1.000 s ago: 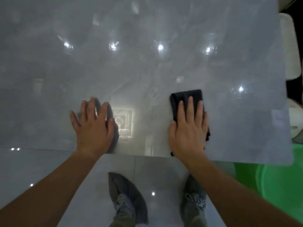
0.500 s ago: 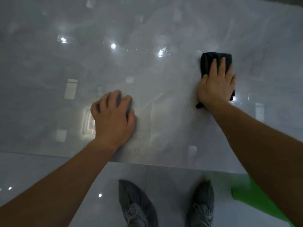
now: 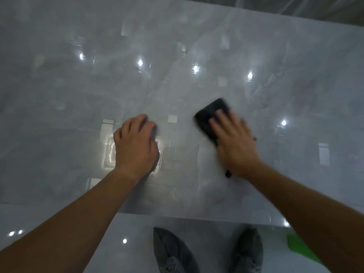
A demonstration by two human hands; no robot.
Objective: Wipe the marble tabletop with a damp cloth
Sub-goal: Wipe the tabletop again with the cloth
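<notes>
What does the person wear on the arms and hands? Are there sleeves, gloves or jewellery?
Both arms are bare as far as the frame shows: no sleeve reaches the left forearm or the right forearm. The left hand has no glove, ring or watch. The right hand has no glove either; it is blurred, so a thin ring cannot be ruled out.

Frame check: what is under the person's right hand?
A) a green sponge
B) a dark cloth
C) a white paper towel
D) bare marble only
B: the right hand presses flat on a dark cloth lying on the marble tabletop; the left hand rests on bare marble.
</notes>
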